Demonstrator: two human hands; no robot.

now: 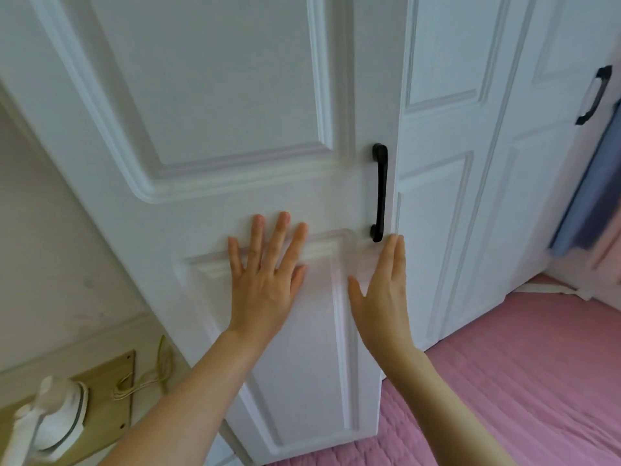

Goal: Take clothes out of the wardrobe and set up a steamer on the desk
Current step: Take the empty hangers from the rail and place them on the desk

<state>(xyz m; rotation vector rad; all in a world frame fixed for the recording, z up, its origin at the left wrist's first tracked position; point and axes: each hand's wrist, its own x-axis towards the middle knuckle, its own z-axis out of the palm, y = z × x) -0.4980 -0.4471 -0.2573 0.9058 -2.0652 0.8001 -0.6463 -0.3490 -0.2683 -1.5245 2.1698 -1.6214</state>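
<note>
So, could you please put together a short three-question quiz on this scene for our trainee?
1. True or false: the left hand grips the black handle.
2. Which of the hands is nearer that handle? A) the left one B) the right hand
3. Fill in: the white steamer sits at the lower ____ of the view.

Key: 1 false, it lies open and flat on the wardrobe door; 2 B; 3 left.

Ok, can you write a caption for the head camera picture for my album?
Left hand flat on a white panelled wardrobe door, right hand near its black bar handle.
</note>
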